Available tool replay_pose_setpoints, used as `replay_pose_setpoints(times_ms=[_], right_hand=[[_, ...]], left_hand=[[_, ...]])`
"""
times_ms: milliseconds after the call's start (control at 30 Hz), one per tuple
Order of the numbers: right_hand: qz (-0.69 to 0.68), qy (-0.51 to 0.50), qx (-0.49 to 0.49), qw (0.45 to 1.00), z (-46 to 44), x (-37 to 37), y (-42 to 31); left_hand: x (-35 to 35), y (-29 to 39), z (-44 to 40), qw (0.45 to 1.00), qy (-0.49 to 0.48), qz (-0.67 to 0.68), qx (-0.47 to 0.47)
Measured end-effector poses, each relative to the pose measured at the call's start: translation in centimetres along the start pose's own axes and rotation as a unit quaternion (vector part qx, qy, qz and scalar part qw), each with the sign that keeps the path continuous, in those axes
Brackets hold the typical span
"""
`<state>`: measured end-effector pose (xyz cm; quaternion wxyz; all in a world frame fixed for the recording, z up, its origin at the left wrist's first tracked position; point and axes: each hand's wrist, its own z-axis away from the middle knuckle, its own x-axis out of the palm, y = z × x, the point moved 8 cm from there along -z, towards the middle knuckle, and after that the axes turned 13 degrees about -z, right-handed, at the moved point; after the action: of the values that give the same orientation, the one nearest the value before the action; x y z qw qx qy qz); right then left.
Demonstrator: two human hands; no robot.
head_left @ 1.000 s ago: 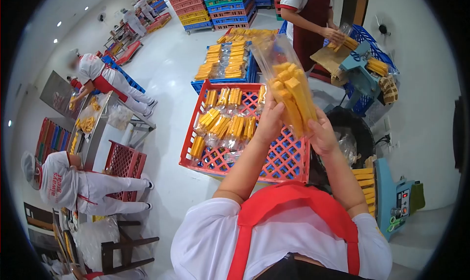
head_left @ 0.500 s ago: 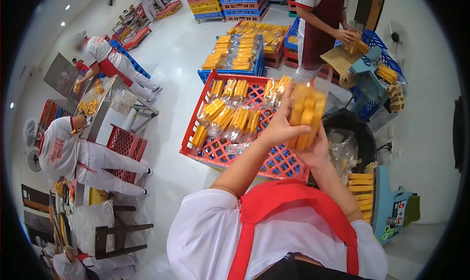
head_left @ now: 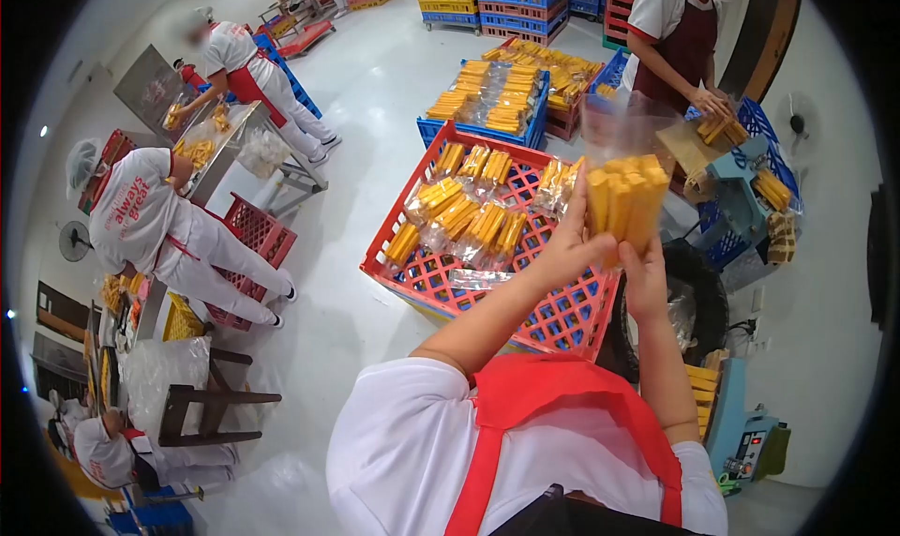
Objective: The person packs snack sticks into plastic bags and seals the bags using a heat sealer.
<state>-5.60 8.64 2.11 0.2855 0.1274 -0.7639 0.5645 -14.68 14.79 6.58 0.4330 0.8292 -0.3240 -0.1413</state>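
Both my hands hold up a clear plastic bag of yellow sticks [head_left: 626, 198], its loose top rising above the sticks. My left hand [head_left: 583, 241] is wrapped round the bag's left side, thumb across the front. Below and to the right, my right hand [head_left: 645, 278] is closed on the bottom of the bag, its fingers partly hidden. Just beyond my arms is a red lattice crate [head_left: 567, 322], where several bags of yellow sticks [head_left: 486, 225] lie in rows. A flat silvery packet [head_left: 476, 279] also lies in it.
A blue crate [head_left: 433, 131] of bagged sticks stands behind. A black bin [head_left: 717, 301] and a teal machine [head_left: 727, 423] are at my right. Across from me, a person in a maroon apron [head_left: 677, 44] handles sticks beside another teal machine [head_left: 736, 170]. Other people work at left tables.
The bag has turned in my hands, so its loose top and the sticks' long sides now show. My right hand has moved lower on it. The whole view has shifted.
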Motion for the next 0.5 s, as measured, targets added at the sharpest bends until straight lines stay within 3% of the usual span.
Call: replay_pose_setpoints(times_ms=[67, 100, 167, 233, 267, 333, 400, 467, 500], right_hand=[[0.160, -0.012, -0.059, 0.985, 0.3, 1.3, -1.0], [0.160, -0.012, -0.060, 0.985, 0.2, 1.3, -1.5], [0.383, -0.085, -0.179, 0.902, 0.4, 3.2, -4.1], [0.409, -0.102, -0.192, 0.886, -0.4, 4.6, -6.1], [0.435, -0.115, -0.207, 0.869, -1.1, 5.1, -6.7], [0.427, -0.099, -0.234, 0.868, -2.9, 4.8, -7.7], [0.357, -0.047, -0.164, 0.918, -5.0, 2.7, -7.2], [0.256, -0.033, -0.078, 0.963, -5.9, 2.1, -6.2], [0.261, -0.016, -0.080, 0.962, -6.0, 1.7, -6.2]], left_hand=[[-0.1, 0.7, 0.2, 0.998, 0.007, -0.056, 0.035], [-0.4, -0.5, 0.1, 1.000, -0.003, -0.001, -0.020], [-0.4, -1.7, 0.3, 0.996, -0.014, 0.055, -0.075], [0.5, -2.3, 1.0, 0.973, -0.034, 0.195, -0.122], [0.8, -2.4, 1.1, 0.971, -0.040, 0.198, -0.128], [3.0, -3.1, 1.4, 0.918, -0.065, 0.357, -0.162], [4.6, -4.4, 2.6, 0.854, -0.081, 0.437, -0.270], [5.4, -3.7, 2.3, 0.825, -0.096, 0.464, -0.308], [5.7, -3.3, 2.2, 0.817, -0.107, 0.470, -0.316]])
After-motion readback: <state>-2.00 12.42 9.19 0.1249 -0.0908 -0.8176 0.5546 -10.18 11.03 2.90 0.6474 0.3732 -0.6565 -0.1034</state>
